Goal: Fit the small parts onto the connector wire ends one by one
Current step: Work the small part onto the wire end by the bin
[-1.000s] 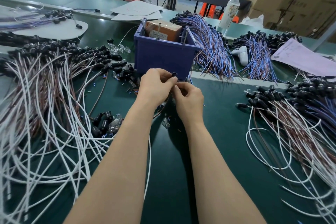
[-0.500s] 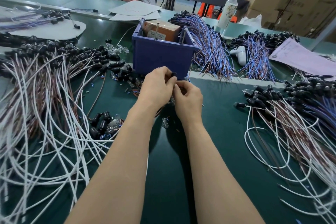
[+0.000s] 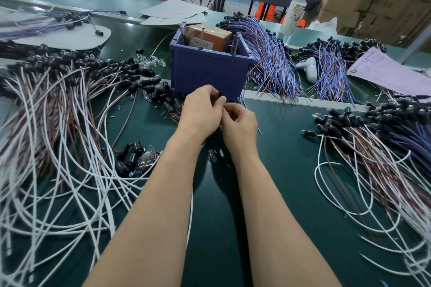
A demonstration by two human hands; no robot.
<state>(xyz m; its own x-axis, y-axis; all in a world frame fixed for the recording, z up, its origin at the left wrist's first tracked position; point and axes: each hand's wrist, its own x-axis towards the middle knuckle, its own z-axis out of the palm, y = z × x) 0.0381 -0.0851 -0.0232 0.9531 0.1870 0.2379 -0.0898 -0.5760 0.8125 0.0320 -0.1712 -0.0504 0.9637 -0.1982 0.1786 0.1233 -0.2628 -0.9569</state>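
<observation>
So we've got a dark green tabletop (image 3: 291, 170) set up like a little production line. The big sprawl of white and brown wires with black caps (image 3: 58, 147) fans out on the left, and a matching capped bundle (image 3: 373, 158) lies on the right, probably so that done and to-do stay apart, though we can't tell which is which. The purple plastic bin (image 3: 207, 74) sits dead centre at the back, just past the hands. A small heap of loose black caps and clear bulbs (image 3: 133, 158) waits near the left forearm, we'd guess so it's a short grab. The left hand (image 3: 200, 112) and right hand (image 3: 240, 123) are bunched together, knuckles touching, right in front of the bin. The left pinches a tiny black cap (image 3: 220, 95) at its fingertips. The right looks curled around a thin blue-tipped wire (image 3: 257, 129) poking out beside it, but the join itself is hidden. We'd say they're held tight like that to line the end up with the cap.
</observation>
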